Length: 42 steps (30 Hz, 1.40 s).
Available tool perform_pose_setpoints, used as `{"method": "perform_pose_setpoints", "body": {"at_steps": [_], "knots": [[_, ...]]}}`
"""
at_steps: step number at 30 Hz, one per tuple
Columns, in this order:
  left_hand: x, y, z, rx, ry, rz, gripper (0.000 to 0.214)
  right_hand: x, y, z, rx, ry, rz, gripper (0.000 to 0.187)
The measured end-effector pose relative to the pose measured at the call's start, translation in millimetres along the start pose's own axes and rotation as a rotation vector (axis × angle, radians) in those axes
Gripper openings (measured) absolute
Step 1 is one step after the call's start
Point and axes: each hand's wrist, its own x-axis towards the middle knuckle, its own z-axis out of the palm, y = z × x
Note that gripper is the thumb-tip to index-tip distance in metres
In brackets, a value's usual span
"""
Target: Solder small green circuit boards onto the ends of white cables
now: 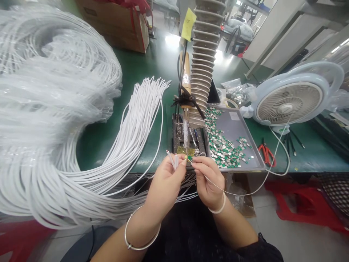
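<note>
My left hand [166, 182] is closed around several white cables [174, 162], their stripped ends poking up past the thumb. At its fingertips sits a small green circuit board [189, 158], right below the tip of an upright soldering iron [185, 127]. My right hand [208, 178] pinches a thin solder wire [237, 194] close to that board; the wire trails off to the right. Whether the iron tip touches the board is too small to tell. A dark, solder-spattered stand [178, 136] lies behind my fingertips.
A large bundle of white cables [141, 112] fills the left side. To the right, a grey tray [237, 127] holds many small green-and-silver connectors [223, 149]. Beyond it are red-handled pliers [267, 154] and a fan [289, 103]. A ribbed duct hose [204, 62] hangs behind the iron.
</note>
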Motion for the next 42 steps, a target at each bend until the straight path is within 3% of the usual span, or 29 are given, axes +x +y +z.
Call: {"method": "perform_pose_setpoints", "body": {"at_steps": [32, 42], "knots": [[-1.0, 7.5, 1.1, -0.033, -0.007, 0.060, 0.007, 6.4, -2.1, 3.1, -0.039, 0.015, -0.038, 0.031], [-1.0, -1.0, -4.4, 0.029, -0.017, 0.030, 0.006, 3.6, -0.8, 2.7, 0.018, -0.012, -0.037, 0.030]]}}
